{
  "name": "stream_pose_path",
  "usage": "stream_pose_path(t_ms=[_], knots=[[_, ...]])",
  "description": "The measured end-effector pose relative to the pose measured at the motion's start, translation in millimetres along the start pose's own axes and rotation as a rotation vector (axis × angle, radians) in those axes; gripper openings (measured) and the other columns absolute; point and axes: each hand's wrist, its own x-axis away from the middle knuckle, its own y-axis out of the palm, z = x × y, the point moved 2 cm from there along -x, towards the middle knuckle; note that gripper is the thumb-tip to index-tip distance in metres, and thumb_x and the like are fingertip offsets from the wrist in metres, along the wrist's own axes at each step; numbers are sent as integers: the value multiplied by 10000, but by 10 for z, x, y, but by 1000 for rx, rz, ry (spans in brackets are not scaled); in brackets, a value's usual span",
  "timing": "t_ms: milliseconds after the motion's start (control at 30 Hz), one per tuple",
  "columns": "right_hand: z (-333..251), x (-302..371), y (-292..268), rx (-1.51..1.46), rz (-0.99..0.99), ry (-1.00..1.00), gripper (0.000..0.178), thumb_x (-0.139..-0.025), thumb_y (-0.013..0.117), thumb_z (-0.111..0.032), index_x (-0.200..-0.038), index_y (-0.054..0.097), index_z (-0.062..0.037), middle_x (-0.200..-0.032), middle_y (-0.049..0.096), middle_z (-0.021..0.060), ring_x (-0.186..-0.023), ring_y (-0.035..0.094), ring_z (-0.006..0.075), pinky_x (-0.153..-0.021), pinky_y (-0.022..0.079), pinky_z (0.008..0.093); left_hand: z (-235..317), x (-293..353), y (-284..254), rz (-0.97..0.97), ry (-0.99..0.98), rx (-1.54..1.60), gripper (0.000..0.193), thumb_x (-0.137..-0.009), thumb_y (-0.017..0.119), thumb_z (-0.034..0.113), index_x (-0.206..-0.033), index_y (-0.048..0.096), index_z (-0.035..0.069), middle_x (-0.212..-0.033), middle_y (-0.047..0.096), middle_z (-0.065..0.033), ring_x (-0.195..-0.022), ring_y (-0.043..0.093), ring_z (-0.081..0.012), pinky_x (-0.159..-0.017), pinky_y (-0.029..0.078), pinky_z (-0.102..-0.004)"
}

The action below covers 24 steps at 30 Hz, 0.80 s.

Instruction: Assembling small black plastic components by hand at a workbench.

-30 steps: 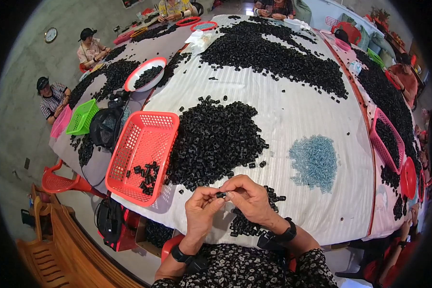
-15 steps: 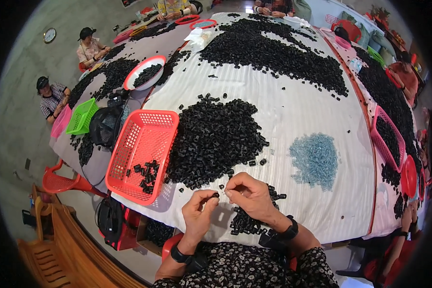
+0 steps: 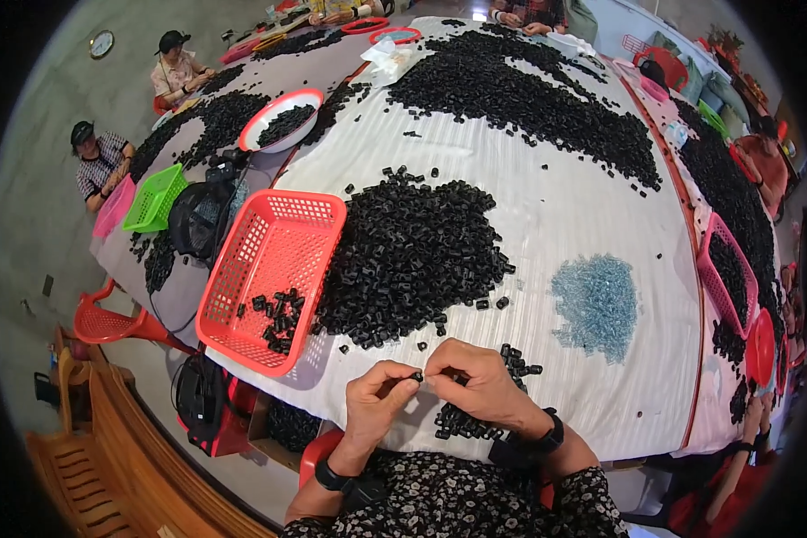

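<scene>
Near the table's front edge, my left hand (image 3: 374, 403) pinches a small black plastic part (image 3: 416, 377) between thumb and fingertips. My right hand (image 3: 472, 380) is closed beside it, its fingertips at the part; anything between them is too small to make out. Under and beside my right hand lies a small heap of black parts (image 3: 466, 421). A large pile of black parts (image 3: 412, 255) spreads just beyond my hands. To the right is a pile of small clear bluish pieces (image 3: 596, 307). A red plastic basket (image 3: 269, 242) on the left holds some black parts.
A white cloth (image 3: 547, 206) covers the table. More black parts (image 3: 511, 99) cover its far end. A red-rimmed bowl (image 3: 282, 125), a green basket (image 3: 155, 199) and a pink basket (image 3: 724, 269) stand farther out. Several people sit around the tables. A wooden chair (image 3: 108, 448) is at lower left.
My right hand has come closer to the black part in my left hand, and their fingertips now meet there. The whole view has shifted slightly.
</scene>
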Motion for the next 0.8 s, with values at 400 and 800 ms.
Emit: stream_pose_path(t_ms=[400, 800], knots=[[165, 12, -8, -283, -183, 294, 79, -809, 619, -74, -818, 570, -13, -722, 545, -2, -641, 498, 49, -557, 407, 212, -13, -3, -65, -144, 44, -73, 128, -798, 653, 4, -919, 634, -36, -871, 632, -83, -792, 589, -119, -702, 474, -229], [395, -52, 2, -324, -512, 424, 183, -789, 681, -154, -751, 543, -39, -673, 507, -31, -589, 450, 51, -518, 356, 214, -131, 79, -149, -236, -64, 42, 152, -819, 652, 69, -915, 619, -45, -837, 631, -90, -737, 583, -125, -670, 474, -240]])
